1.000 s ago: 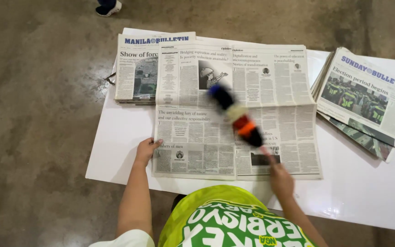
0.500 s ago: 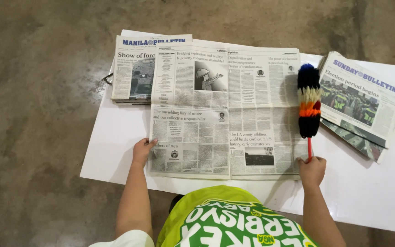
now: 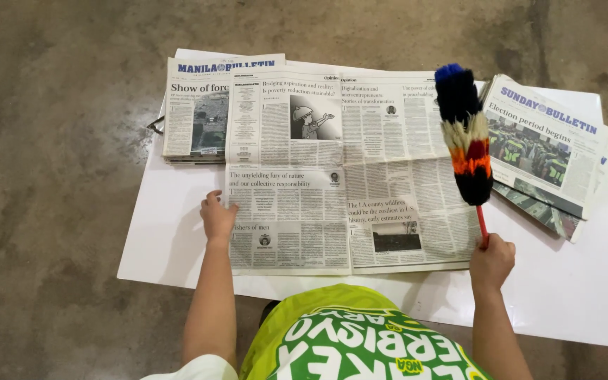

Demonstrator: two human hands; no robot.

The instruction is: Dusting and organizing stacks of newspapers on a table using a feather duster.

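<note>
Head view: open newspaper spread (image 3: 350, 169) lies flat on a white board (image 3: 571, 295) set on a concrete floor (image 3: 51, 141). Left hand (image 3: 217, 217) is pressed on the spread's near-left edge, fingers laid out flat and loose, gripping nothing. Right hand (image 3: 490, 262) sits at the near-right corner of the spread, fingers clenched around the thin red handle of a feather duster (image 3: 464, 134). Duster stands tilted slightly left, its head banded blue, black, cream, orange and black, over the right edge of the spread, just beside the right-hand stack. Folded newspaper stack (image 3: 197, 112) at far left, partly tucked under the spread. Second folded newspaper stack (image 3: 554, 151) at far right, angled, with a colour photo on top. Green printed cloth (image 3: 350, 341) covers the person's lap at the near edge. No other views.
</note>
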